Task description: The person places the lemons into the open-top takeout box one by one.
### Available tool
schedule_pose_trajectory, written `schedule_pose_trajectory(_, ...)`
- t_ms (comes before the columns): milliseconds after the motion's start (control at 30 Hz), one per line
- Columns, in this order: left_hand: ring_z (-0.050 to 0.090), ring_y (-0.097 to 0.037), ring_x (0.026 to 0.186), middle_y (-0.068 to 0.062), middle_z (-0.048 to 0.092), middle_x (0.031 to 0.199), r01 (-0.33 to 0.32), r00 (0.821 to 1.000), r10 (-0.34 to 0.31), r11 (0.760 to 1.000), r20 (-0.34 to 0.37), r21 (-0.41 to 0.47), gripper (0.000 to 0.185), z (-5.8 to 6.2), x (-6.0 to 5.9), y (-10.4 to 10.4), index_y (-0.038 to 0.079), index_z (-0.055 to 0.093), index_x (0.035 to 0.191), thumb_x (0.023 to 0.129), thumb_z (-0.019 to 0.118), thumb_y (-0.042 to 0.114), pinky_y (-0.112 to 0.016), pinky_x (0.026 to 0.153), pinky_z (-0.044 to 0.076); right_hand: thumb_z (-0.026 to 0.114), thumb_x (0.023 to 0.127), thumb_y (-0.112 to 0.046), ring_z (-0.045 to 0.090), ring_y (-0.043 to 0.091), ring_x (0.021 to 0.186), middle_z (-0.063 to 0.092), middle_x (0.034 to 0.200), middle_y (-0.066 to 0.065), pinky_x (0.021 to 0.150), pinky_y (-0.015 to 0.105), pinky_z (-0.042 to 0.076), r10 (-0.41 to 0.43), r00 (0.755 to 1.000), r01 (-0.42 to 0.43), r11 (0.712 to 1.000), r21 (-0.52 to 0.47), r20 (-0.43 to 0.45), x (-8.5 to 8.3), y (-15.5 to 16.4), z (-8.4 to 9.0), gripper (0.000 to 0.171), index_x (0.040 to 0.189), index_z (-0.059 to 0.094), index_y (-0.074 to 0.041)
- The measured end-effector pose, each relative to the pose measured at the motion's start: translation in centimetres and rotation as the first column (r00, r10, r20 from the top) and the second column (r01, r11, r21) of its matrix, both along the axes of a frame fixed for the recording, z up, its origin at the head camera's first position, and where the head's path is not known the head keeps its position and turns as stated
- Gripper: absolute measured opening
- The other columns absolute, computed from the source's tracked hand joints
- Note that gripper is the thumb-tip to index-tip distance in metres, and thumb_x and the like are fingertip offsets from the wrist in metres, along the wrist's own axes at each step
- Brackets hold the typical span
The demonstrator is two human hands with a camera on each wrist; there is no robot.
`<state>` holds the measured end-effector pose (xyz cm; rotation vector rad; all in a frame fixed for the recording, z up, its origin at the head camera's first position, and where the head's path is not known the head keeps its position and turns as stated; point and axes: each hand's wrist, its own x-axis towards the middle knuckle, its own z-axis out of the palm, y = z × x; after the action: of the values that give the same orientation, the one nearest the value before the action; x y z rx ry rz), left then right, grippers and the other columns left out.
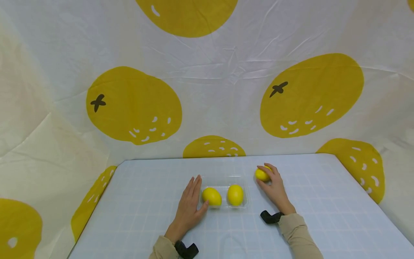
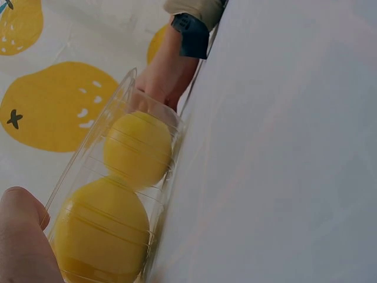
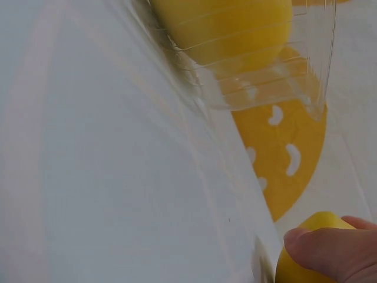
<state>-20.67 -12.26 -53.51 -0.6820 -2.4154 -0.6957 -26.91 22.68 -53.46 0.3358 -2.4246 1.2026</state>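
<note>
A clear plastic tray (image 1: 224, 206) sits on the table with two lemons inside, a left lemon (image 1: 211, 196) and a right lemon (image 1: 235, 195). My left hand (image 1: 190, 207) lies along the tray's left side with straight fingers, the thumb at its near left corner. In the left wrist view that thumb (image 2: 23, 236) shows beside the tray wall. To the right of the tray, my right hand (image 1: 274, 187) grips a third lemon (image 1: 261, 175) between thumb and fingers. The right wrist view shows this lemon (image 3: 321, 221) low at the table surface, partly hidden by the thumb.
A pale checked cloth covers the table (image 1: 139, 201). Behind and beside it hangs a white curtain (image 1: 223, 104) printed with large yellow fruit. Black straps with camera mounts sit on both wrists. A faint clear round outline (image 1: 232, 246) shows at the table's near edge.
</note>
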Motion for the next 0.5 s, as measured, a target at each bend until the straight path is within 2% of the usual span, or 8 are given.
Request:
schedule_pose_trajectory(267, 0.031, -0.041, 0.143, -0.015, 0.033, 0.158, -0.004, 1.0, 0.004, 1.0, 0.009, -0.008, 0.075, 0.0, 0.1, 0.0, -0.003, 0.032, 0.152, 0.091, 0.057, 0.034, -0.052, 0.115, 0.027, 0.08, 0.079, -0.003, 0.044, 0.041, 0.126, 0.049, 0.137, 0.016, 0.105, 0.064, 0.033, -0.019, 1.0, 0.019, 0.999, -0.033, -0.024, 0.0, -0.4, 0.2, 0.05, 0.125, 0.066, -0.012)
schedule_pose_trajectory(433, 0.031, -0.041, 0.143, -0.015, 0.033, 0.158, -0.005, 1.0, 0.005, 1.0, 0.021, -0.011, 0.076, 0.1, 0.1, 0.0, -0.003, 0.031, 0.153, 0.092, 0.057, 0.033, -0.05, 0.116, 0.024, 0.082, 0.077, -0.001, 0.047, 0.039, 0.123, 0.052, 0.133, 0.017, 0.104, 0.062, 0.035, -0.003, 0.998, 0.0, 0.998, -0.059, -0.062, 0.3, -1.0, 1.6, 0.05, 0.124, 0.066, -0.008)
schedule_pose_trajectory(500, 0.03, -0.04, 0.144, -0.015, 0.032, 0.159, 0.0, 1.0, 0.001, 1.0, 0.032, -0.008, 0.075, 0.1, 0.2, 0.0, -0.003, 0.03, 0.153, 0.092, 0.056, 0.033, -0.05, 0.116, 0.024, 0.082, 0.077, -0.002, 0.049, 0.036, 0.122, 0.054, 0.132, 0.015, 0.106, 0.053, 0.037, 0.0, 0.997, -0.005, 0.998, -0.066, -0.073, 0.5, -1.4, 2.4, 0.05, 0.124, 0.067, -0.009)
